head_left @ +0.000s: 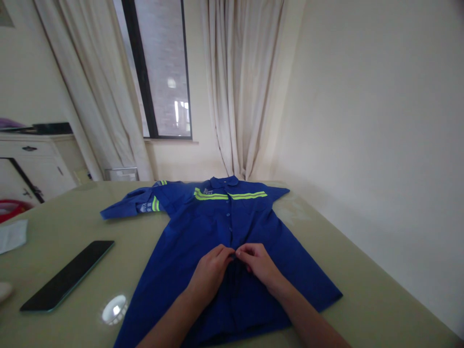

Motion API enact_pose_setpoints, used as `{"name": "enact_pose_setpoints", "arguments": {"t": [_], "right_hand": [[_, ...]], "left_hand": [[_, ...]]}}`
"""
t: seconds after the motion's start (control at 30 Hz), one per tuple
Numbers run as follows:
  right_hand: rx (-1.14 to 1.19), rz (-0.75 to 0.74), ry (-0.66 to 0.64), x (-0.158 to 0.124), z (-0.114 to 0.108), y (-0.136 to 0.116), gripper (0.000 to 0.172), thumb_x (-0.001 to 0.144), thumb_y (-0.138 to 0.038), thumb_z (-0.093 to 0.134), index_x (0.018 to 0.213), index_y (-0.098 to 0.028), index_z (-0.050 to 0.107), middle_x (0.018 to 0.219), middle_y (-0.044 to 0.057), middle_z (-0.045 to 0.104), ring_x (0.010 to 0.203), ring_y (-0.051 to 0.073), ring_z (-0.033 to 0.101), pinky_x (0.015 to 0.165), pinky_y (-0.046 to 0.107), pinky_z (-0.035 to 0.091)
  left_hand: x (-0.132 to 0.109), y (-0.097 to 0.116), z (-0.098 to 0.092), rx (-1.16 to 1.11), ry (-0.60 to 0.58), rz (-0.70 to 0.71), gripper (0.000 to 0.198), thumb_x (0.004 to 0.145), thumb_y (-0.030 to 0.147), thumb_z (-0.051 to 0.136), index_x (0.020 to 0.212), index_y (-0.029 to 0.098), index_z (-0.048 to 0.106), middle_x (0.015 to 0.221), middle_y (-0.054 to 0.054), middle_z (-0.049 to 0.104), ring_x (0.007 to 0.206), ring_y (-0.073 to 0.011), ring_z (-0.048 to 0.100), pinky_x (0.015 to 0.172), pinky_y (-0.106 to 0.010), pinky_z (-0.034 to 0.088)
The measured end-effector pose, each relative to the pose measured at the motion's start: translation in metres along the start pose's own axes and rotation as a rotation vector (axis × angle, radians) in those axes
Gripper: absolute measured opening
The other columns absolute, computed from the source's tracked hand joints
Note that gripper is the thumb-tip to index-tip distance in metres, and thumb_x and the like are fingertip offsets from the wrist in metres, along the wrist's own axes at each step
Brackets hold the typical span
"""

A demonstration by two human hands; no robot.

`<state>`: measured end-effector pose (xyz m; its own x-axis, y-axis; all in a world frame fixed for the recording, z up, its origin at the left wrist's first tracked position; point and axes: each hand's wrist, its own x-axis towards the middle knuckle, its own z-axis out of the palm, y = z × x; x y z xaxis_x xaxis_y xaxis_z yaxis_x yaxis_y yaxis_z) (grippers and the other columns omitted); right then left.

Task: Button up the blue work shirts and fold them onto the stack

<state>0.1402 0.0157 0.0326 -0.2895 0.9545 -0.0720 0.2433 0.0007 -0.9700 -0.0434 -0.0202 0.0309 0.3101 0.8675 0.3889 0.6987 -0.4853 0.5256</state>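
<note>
A blue work shirt [174,261] with yellow-green reflective stripes lies spread on the table, its collar at the far end. Both hands meet at its front placket, about midway down. My left hand [213,268] pinches the placket edge from the left. From the right, my right hand [258,261] pinches the same spot, fingertips almost touching the left ones. Several small buttons show above the hands; whatever lies between the fingertips is hidden. One sleeve [132,203] stretches out to the left, while the right sleeve is mostly out of sight.
On the left of the table [137,232] lies a dark flat tablet-like slab [68,275], with a pale sheet [13,236] and a red container [14,209] beyond. A white wall [380,145] borders the right side. Curtains [242,87] and a window [163,67] stand behind.
</note>
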Motion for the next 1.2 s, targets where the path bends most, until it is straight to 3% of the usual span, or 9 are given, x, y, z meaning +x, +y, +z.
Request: {"name": "enact_pose_setpoints", "arguments": {"t": [0.17,0.3,0.43,0.57,0.67,0.8,0.97,1.07,1.2], "right_hand": [[-0.330,-0.253,0.123,-0.011,0.002,-0.007,0.012,0.086,-0.024,0.059,0.091,-0.021,0.070,0.077,-0.001,0.062,0.068,0.014,0.056,0.064,0.024,0.041],[-0.522,-0.341,0.120,-0.015,0.001,-0.010,0.040,0.079,-0.006,0.055,0.111,-0.026,0.068,0.093,0.000,0.063,0.081,0.015,0.059,0.074,0.023,0.042],[-0.609,-0.280,0.138,-0.012,-0.003,-0.010,0.037,0.075,-0.004,0.054,0.101,-0.024,0.070,0.079,-0.002,0.061,0.073,0.015,0.058,0.068,0.022,0.040],[-0.735,-0.189,0.266,-0.014,-0.004,-0.016,0.027,0.075,-0.009,0.058,0.095,-0.022,0.072,0.081,0.001,0.066,0.071,0.016,0.059,0.069,0.025,0.040],[-0.790,-0.167,0.278,-0.020,-0.002,-0.018,0.032,0.078,-0.011,0.058,0.105,-0.021,0.072,0.093,0.005,0.071,0.080,0.018,0.064,0.075,0.026,0.042],[-0.849,-0.155,0.228,-0.026,-0.002,-0.015,0.043,0.085,-0.018,0.055,0.125,-0.031,0.068,0.113,0.005,0.071,0.094,0.020,0.068,0.081,0.029,0.045],[-0.986,-0.076,0.242,-0.014,-0.005,-0.025,0.027,0.095,-0.042,0.052,0.111,-0.026,0.067,0.107,0.009,0.071,0.094,0.026,0.070,0.076,0.034,0.046],[-1.067,-0.006,0.239,0.001,-0.004,-0.034,0.027,0.089,-0.034,0.060,0.113,-0.022,0.063,0.107,0.013,0.072,0.098,0.029,0.070,0.078,0.036,0.047],[-1.072,0.008,0.244,0.011,-0.002,-0.030,0.031,0.084,-0.019,0.058,0.115,-0.020,0.061,0.104,0.016,0.073,0.097,0.030,0.071,0.077,0.036,0.046]], "left_hand": [[0.001,-0.004,0.000,-0.079,-0.027,-0.045,0.030,0.104,0.025,0.039,0.107,0.026,0.069,0.100,-0.003,0.073,0.092,-0.0195,0.070,0.084,-0.031,0.054],[-0.002,-0.010,0.003,0.019,-0.010,-0.090,0.035,0.102,0.022,0.037,0.127,0.024,0.062,0.115,-0.007,0.073,0.105,-0.0227,0.069,0.093,-0.037,0.053],[-0.010,-0.016,0.008,0.218,-0.029,0.014,0.045,0.100,0.028,0.044,0.144,0.023,0.053,0.147,-0.010,0.059,0.135,-0.0266,0.053,0.116,-0.048,0.038],[-0.015,-0.015,0.008,0.273,-0.122,0.071,0.060,0.100,0.037,0.047,0.157,0.032,0.034,0.161,-0.006,0.042,0.148,-0.0270,0.039,0.123,-0.052,0.028],[-0.019,-0.010,0.008,0.312,-0.170,0.057,0.063,0.099,0.040,0.048,0.159,0.034,0.030,0.165,-0.006,0.035,0.151,-0.0290,0.033,0.123,-0.055,0.026],[-0.027,0.000,0.008,0.344,-0.198,0.060,0.061,0.101,0.043,0.045,0.159,0.034,0.029,0.165,-0.006,0.033,0.152,-0.0294,0.030,0.123,-0.056,0.024],[-0.038,0.014,0.004,0.345,-0.209,0.103,0.062,0.102,0.040,0.041,0.161,0.034,0.022,0.167,-0.002,0.028,0.155,-0.0270,0.024,0.124,-0.053,0.023],[-0.046,0.020,0.003,0.326,-0.226,0.130,0.064,0.102,0.038,0.041,0.161,0.034,0.019,0.166,0.000,0.031,0.153,-0.0247,0.028,0.124,-0.050,0.024],[-0.058,0.026,0.002,0.319,-0.246,0.113,0.062,0.100,0.034,0.042,0.160,0.031,0.025,0.165,0.000,0.035,0.150,-0.0234,0.035,0.125,-0.048,0.024]]}}
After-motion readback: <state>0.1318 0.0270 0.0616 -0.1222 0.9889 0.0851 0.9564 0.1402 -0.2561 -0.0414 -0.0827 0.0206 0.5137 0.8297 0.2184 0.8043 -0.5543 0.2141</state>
